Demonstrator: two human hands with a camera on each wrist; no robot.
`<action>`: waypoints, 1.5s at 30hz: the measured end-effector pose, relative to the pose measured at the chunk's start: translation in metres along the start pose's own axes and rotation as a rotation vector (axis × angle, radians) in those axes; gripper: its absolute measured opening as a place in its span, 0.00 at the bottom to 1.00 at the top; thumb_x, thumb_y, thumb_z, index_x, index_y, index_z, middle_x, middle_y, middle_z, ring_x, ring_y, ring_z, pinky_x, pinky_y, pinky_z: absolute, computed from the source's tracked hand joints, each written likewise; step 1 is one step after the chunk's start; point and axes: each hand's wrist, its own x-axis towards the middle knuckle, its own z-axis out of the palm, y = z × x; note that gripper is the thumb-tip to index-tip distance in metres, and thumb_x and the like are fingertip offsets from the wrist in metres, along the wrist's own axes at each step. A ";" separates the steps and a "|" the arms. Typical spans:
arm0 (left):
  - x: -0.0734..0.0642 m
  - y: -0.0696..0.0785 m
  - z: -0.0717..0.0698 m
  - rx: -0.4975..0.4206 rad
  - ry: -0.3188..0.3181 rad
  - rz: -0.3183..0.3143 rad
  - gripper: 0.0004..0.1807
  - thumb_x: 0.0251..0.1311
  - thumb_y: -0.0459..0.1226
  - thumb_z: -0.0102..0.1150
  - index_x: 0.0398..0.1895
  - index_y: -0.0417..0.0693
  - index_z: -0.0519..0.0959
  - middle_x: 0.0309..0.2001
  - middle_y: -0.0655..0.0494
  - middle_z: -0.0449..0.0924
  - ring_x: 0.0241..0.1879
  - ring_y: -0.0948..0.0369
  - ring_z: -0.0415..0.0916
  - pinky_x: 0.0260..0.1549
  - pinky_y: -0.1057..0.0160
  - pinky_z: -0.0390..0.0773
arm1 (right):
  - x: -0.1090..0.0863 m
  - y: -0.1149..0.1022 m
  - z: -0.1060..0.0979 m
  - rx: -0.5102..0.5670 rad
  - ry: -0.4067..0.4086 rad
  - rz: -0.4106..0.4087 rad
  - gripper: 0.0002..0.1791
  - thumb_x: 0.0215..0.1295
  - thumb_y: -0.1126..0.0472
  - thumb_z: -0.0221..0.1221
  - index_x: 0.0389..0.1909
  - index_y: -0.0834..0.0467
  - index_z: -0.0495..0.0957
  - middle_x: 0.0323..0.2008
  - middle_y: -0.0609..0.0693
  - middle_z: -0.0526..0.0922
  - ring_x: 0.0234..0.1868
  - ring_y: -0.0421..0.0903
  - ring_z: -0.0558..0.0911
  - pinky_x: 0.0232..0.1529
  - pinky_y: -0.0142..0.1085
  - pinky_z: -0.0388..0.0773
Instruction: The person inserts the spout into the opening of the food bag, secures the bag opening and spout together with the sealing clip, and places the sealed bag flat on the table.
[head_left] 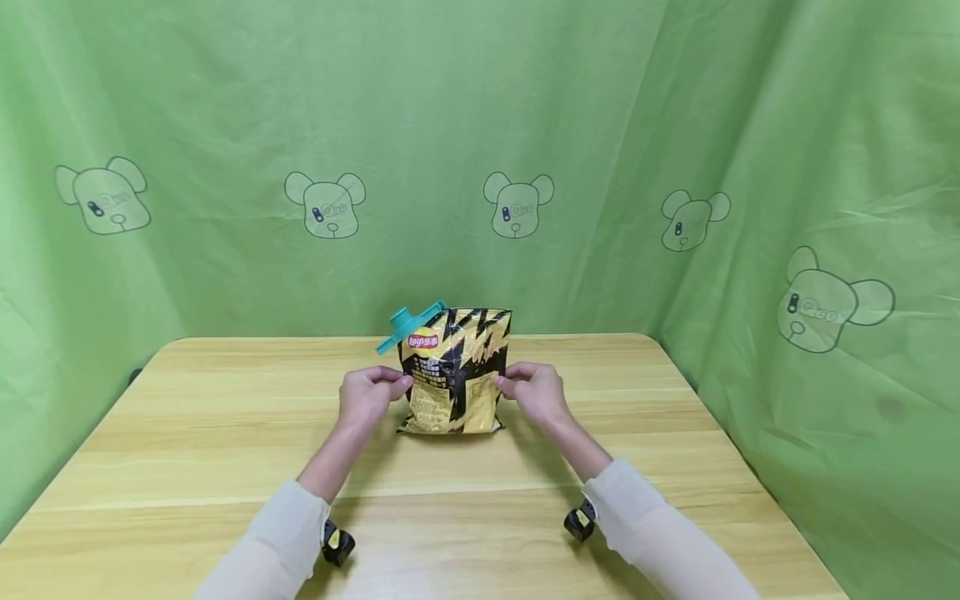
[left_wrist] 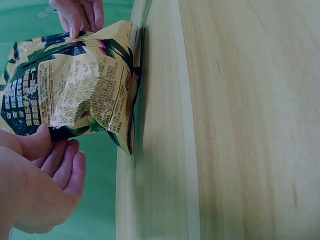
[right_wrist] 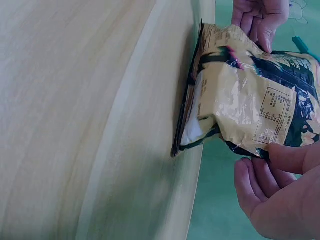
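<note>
A yellow and black Lay's chip bag [head_left: 450, 392] stands upright between both hands, its bottom edge low at the table. A teal bag clip with a spout [head_left: 405, 323] sits slanted at the bag's upper left corner. My left hand [head_left: 369, 393] pinches the bag's left edge between thumb and fingers. At the opposite edge my right hand [head_left: 536, 390] pinches it the same way. Small print covers the bag's lower panel [left_wrist: 82, 95] in the left wrist view. In the right wrist view, part of the clip [right_wrist: 304, 48] shows beyond the bag [right_wrist: 250, 100].
The wooden table [head_left: 450, 508] stretches out around the bag. Behind it and along the sides hangs a green curtain [head_left: 427, 100] with printed bear heads. Black wrist devices [head_left: 337, 543] hang beneath both sleeves.
</note>
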 end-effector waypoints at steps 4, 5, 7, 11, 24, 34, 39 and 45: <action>0.000 0.001 0.001 -0.023 -0.007 -0.033 0.10 0.58 0.35 0.71 0.42 0.40 0.86 0.46 0.42 0.87 0.43 0.45 0.86 0.52 0.48 0.82 | -0.004 -0.002 0.001 0.026 -0.028 0.020 0.10 0.65 0.65 0.65 0.46 0.64 0.84 0.44 0.60 0.88 0.46 0.61 0.86 0.54 0.51 0.83; -0.001 0.001 0.001 -0.024 -0.007 -0.039 0.10 0.59 0.34 0.71 0.42 0.40 0.86 0.46 0.42 0.87 0.41 0.46 0.86 0.51 0.48 0.83 | -0.004 -0.003 0.001 0.030 -0.035 0.022 0.10 0.65 0.66 0.65 0.45 0.64 0.84 0.43 0.61 0.88 0.46 0.63 0.86 0.53 0.51 0.83; -0.001 0.000 0.001 -0.027 -0.005 -0.046 0.09 0.59 0.33 0.70 0.42 0.39 0.86 0.45 0.41 0.87 0.38 0.47 0.87 0.49 0.50 0.84 | -0.005 -0.003 0.002 0.032 -0.046 0.025 0.09 0.65 0.67 0.64 0.44 0.65 0.84 0.43 0.62 0.88 0.44 0.63 0.87 0.52 0.50 0.84; -0.002 -0.001 0.001 -0.007 -0.010 -0.069 0.08 0.60 0.33 0.70 0.40 0.39 0.86 0.41 0.44 0.87 0.33 0.54 0.85 0.49 0.54 0.83 | -0.006 -0.003 0.003 0.039 -0.059 0.043 0.07 0.65 0.67 0.64 0.42 0.65 0.84 0.41 0.62 0.87 0.39 0.60 0.87 0.49 0.49 0.85; -0.003 -0.005 0.001 -0.068 -0.101 -0.138 0.08 0.61 0.29 0.66 0.42 0.34 0.83 0.45 0.41 0.83 0.28 0.57 0.82 0.36 0.60 0.87 | -0.007 0.001 0.005 0.038 -0.084 0.047 0.07 0.64 0.69 0.64 0.40 0.68 0.83 0.37 0.61 0.86 0.30 0.50 0.85 0.42 0.47 0.87; -0.001 -0.010 0.003 -0.037 -0.161 -0.128 0.13 0.64 0.29 0.64 0.49 0.33 0.78 0.42 0.41 0.82 0.26 0.57 0.84 0.35 0.57 0.88 | -0.006 0.004 0.004 -0.016 -0.121 0.070 0.09 0.65 0.68 0.63 0.44 0.68 0.81 0.37 0.60 0.85 0.32 0.51 0.84 0.44 0.47 0.87; -0.003 -0.010 0.003 -0.040 -0.177 -0.117 0.13 0.64 0.28 0.63 0.50 0.31 0.77 0.39 0.42 0.82 0.26 0.56 0.83 0.35 0.57 0.88 | -0.007 0.005 0.003 -0.043 -0.163 0.089 0.14 0.64 0.68 0.63 0.49 0.69 0.79 0.40 0.61 0.85 0.36 0.53 0.85 0.48 0.47 0.86; -0.004 -0.011 0.003 -0.021 -0.211 -0.115 0.13 0.65 0.28 0.62 0.50 0.31 0.76 0.37 0.42 0.82 0.25 0.56 0.83 0.35 0.57 0.88 | -0.007 0.006 0.001 -0.081 -0.212 0.093 0.21 0.65 0.68 0.62 0.58 0.71 0.76 0.42 0.63 0.86 0.36 0.53 0.87 0.48 0.46 0.86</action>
